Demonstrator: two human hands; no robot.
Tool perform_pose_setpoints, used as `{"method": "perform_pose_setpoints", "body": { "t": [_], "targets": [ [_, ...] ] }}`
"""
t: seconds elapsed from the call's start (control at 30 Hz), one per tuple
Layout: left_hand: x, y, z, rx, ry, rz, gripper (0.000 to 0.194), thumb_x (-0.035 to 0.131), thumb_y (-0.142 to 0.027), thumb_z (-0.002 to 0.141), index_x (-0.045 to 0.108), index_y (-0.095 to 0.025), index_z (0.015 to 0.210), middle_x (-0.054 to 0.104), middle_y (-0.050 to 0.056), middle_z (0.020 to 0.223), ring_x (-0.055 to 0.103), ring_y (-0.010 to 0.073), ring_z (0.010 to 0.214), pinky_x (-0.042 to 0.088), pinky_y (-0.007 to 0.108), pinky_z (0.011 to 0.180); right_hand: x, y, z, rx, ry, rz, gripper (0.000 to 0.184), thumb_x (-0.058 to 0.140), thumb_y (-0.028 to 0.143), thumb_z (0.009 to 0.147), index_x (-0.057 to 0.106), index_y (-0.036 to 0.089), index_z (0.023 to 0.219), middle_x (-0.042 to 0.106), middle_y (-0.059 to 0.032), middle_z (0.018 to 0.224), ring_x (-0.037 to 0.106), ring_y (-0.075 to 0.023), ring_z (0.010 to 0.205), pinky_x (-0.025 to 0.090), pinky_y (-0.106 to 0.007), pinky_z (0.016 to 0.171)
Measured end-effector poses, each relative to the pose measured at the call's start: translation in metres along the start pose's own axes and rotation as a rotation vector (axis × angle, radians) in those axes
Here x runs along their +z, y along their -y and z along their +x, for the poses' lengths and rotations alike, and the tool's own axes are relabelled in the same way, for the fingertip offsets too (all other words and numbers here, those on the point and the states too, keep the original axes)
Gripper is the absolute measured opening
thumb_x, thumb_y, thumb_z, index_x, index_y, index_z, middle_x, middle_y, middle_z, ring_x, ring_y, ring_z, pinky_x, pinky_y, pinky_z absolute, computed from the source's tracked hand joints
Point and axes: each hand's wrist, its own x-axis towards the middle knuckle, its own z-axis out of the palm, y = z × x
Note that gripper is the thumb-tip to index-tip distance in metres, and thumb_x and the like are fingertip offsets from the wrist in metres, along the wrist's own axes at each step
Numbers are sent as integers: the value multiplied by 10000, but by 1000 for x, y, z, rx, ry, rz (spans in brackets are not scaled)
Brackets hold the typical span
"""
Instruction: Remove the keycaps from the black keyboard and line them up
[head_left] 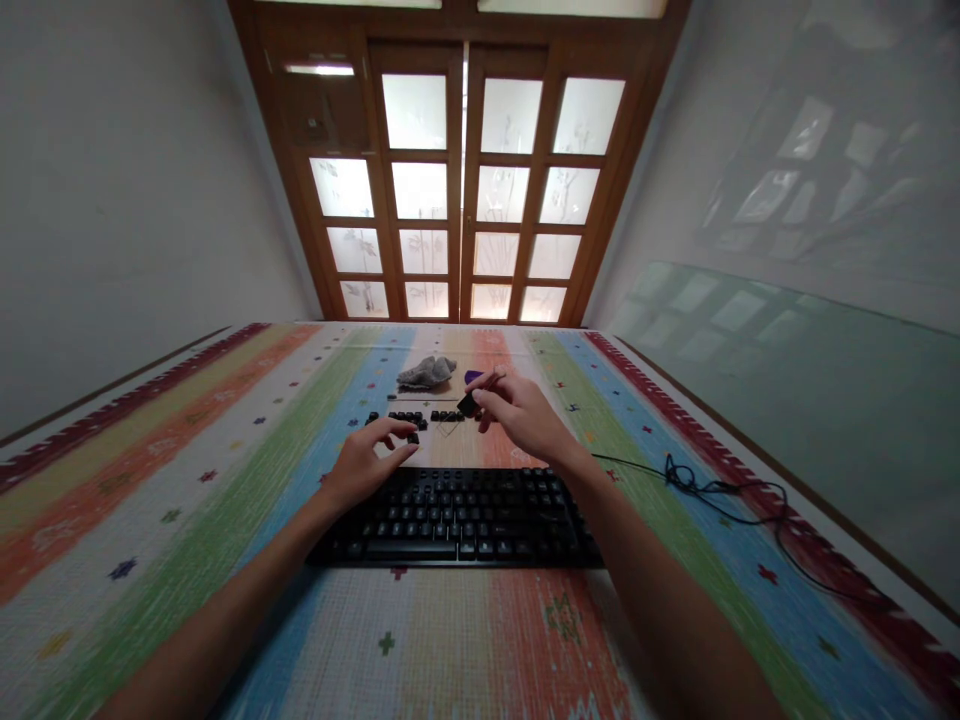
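A black keyboard (465,515) lies in front of me, its lower edge towards me. My left hand (367,460) is at its upper left corner, with thumb and index finger closed about a small black keycap (412,438). My right hand (517,410) hovers above the far edge of the keyboard. It pinches the black handle of a wire keycap puller (467,404), whose thin wires hang below the fingers. Loose black keycaps (448,416) stand in a row behind the keyboard, partly hidden by both hands.
A crumpled grey cloth (427,373) lies beyond the keycaps. Beside it, a purple object (473,376) is partly covered by my right hand. A black cable (694,480) curls over the striped tablecloth (225,480) at the right. Walls flank the table, with paned doors (465,190) behind.
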Motion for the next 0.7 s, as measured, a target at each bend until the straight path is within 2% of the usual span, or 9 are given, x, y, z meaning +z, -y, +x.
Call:
{"method": "perform_pose_setpoints", "body": {
  "t": [0.23,0.37,0.47,0.6,0.7],
  "targets": [
    [32,16,34,252,252,329,167,627,-140,795,670,-185,950,670,61,918,604,228,896,468,360,834,-8,3,-1,-8,-8,-23,126,513,201,875,611,146,819,682,-50,749,629,-124,543,520,-271,580],
    [48,22,47,344,369,506,113,627,-126,804,699,-177,874,662,76,858,583,239,880,432,366,825,-10,6,-4,-19,3,-22,131,514,212,883,617,143,840,683,-49,752,631,-125,548,512,-267,572],
    [49,24,54,356,382,566,82,644,-154,807,718,-170,840,677,90,862,576,246,892,420,378,834,-13,8,-5,-26,-8,-10,144,514,226,892,626,140,862,686,-51,773,630,-122,559,509,-261,566],
    [45,24,58,384,389,559,92,633,-146,804,719,-175,816,692,75,878,565,252,928,420,392,860,-16,10,-5,-29,-9,11,158,501,216,896,626,135,844,698,-74,871,617,-105,560,511,-256,564],
    [44,23,60,385,368,551,102,625,-139,798,718,-179,807,681,72,919,561,249,932,430,392,857,-16,11,-5,-24,1,7,154,501,209,892,622,134,835,692,-73,867,625,-107,560,514,-259,568]
  ]
}}
